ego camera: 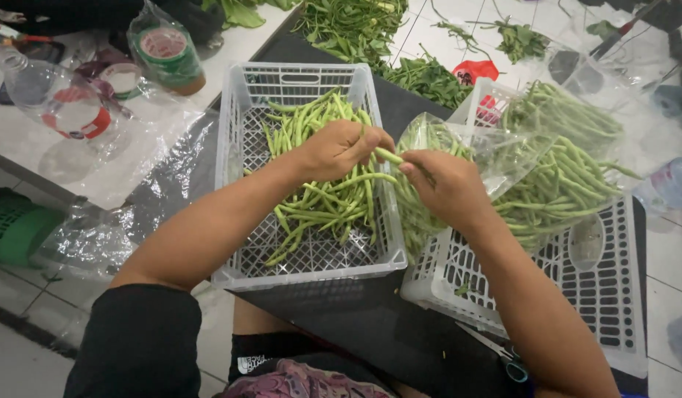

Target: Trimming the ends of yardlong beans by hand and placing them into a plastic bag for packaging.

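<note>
Left hand (pixel 339 149) pinches long green bean (pixel 389 156) by its end, lifted above white plastic lattice crate (pixel 234 140) where loose green beans (pixel 322 203) lie in pile. Right hand (pixel 445 184) grips mouth of clear plastic bag (pixel 495 151), fingers closed on rim, so opening faces bean tip. Bag rests across second white slotted crate (pixel 606 295), already partly filled with beans. Both crates stand side by side on dark tabletop (pixel 355 324), close to body, easy reach. Scissors (pixel 499 352) lie near right forearm.
</note>
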